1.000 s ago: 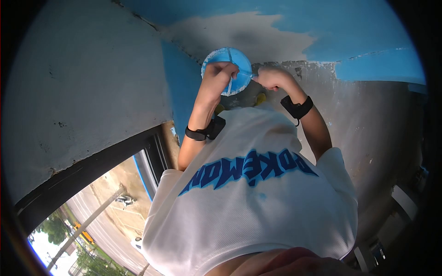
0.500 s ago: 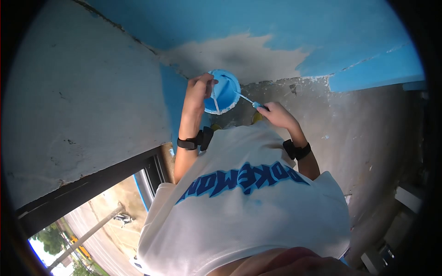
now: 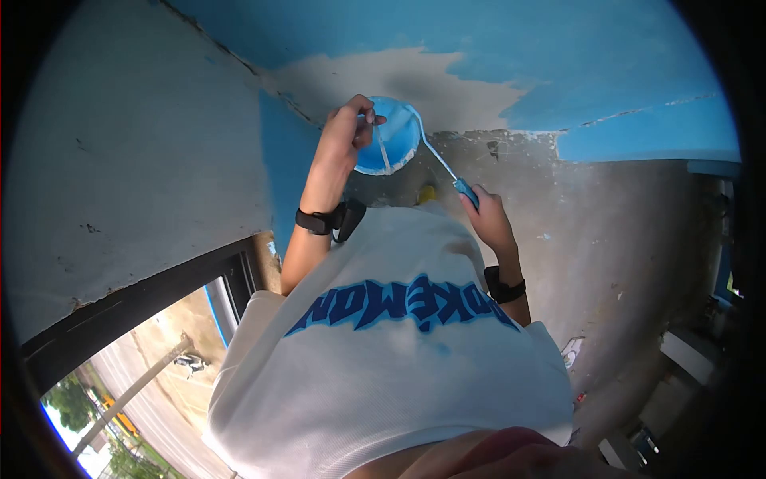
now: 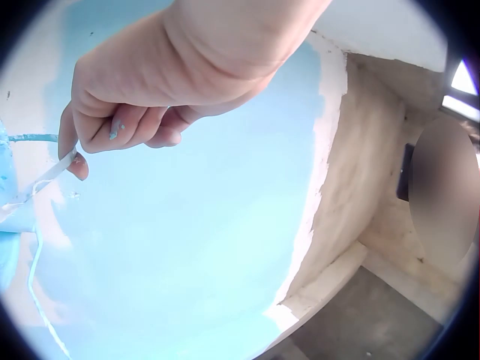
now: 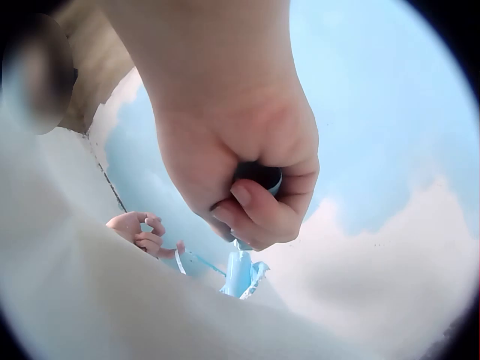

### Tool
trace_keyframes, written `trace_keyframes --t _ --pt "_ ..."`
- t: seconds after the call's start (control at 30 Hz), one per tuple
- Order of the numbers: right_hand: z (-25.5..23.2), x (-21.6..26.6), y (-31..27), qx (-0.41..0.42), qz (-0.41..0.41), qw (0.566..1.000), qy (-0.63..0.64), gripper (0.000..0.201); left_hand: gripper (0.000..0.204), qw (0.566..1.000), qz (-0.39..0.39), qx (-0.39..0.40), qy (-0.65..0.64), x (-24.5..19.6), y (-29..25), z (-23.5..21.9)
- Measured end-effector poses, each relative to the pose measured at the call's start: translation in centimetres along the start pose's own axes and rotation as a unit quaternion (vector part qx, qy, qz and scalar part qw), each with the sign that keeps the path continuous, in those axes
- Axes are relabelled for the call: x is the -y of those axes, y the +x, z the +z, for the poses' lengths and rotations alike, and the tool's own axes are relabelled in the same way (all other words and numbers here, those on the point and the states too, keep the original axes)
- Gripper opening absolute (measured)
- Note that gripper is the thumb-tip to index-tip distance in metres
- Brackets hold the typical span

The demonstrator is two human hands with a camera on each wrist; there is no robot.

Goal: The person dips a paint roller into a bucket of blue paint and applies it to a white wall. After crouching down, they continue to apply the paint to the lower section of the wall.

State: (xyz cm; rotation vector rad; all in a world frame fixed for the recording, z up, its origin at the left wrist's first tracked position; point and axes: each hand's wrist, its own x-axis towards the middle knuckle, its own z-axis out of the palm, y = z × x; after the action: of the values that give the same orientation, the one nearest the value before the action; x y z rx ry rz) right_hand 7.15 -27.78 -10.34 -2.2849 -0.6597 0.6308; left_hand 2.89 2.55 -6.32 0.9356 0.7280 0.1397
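Note:
A round paint bucket [image 3: 404,144], blue inside with a paint-crusted rim, is below my left hand [image 3: 343,134]. That hand's curled fingers hold the bucket's pale strip-like handle [image 4: 46,180], which crosses the opening in the head view. My right hand [image 3: 490,222] grips the blue handle of a paint roller [image 3: 464,191], whose butt end shows inside the fist in the right wrist view. From there the paint-coated bent rod [image 3: 436,152] runs to the bucket's far rim. In the right wrist view a wet light-blue roller cover [image 5: 238,273] shows beyond the fist.
Ahead stands a wall [image 3: 542,56] painted partly blue, with a bare whitish patch [image 3: 399,76]. On the left is a grey wall [image 3: 136,176] above a dark-framed window opening [image 3: 152,295] onto a street. The concrete floor [image 3: 590,231] stretches right. A yellow shoe [image 3: 427,193] shows by the bucket.
My right hand has drawn back from the bucket toward my body, and more of the roller's rod shows. My left hand has shifted left across the bucket's opening, still at the handle.

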Motion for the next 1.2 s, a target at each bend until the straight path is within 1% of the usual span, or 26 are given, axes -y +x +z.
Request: trace_keyframes --t 0.03,0.07,0.13,0.17,0.33,0.5,0.73,0.93,1.2 --pt "0.2 -0.1 -0.2 -0.021 -0.011 1.000 -0.004 0.026 0.020 1.000 -0.004 -0.002 -0.009 -0.1 0.3 0.1" --pt "0.1 -0.3 -0.2 -0.020 -0.009 1.000 -0.006 0.026 0.020 1.000 -0.006 -0.002 -0.011 -0.2 0.5 0.2" --pt "0.1 -0.4 -0.5 -0.060 -0.036 0.998 -0.010 0.024 0.021 0.999 0.003 0.008 -0.041 -0.4 0.6 0.2" --pt "0.1 -0.4 -0.6 -0.060 -0.035 0.998 -0.010 0.024 0.021 0.999 0.003 0.008 -0.041 -0.5 0.5 0.3" --pt "-0.5 0.6 -1.3 -0.122 -0.074 0.989 -0.035 0.021 0.020 0.998 0.013 0.018 -0.054 -0.6 0.4 0.5" --pt "-1.4 1.5 -2.2 -0.148 -0.085 0.984 -0.052 0.020 0.021 0.999 0.005 0.001 -0.054 -0.5 0.4 0.9" --pt "-1.6 2.4 -2.7 -0.177 -0.083 0.979 -0.059 0.022 0.022 0.998 0.005 -0.013 -0.064 -0.2 0.9 0.0" --pt "-2.0 2.6 -3.1 -0.202 -0.098 0.972 -0.069 0.022 0.025 0.998 0.019 -0.003 -0.056 0.1 1.2 -0.4" --pt "-3.1 3.4 -3.9 -0.234 -0.116 0.962 -0.077 0.024 0.024 0.998 0.014 -0.015 -0.056 -0.1 1.2 0.1"
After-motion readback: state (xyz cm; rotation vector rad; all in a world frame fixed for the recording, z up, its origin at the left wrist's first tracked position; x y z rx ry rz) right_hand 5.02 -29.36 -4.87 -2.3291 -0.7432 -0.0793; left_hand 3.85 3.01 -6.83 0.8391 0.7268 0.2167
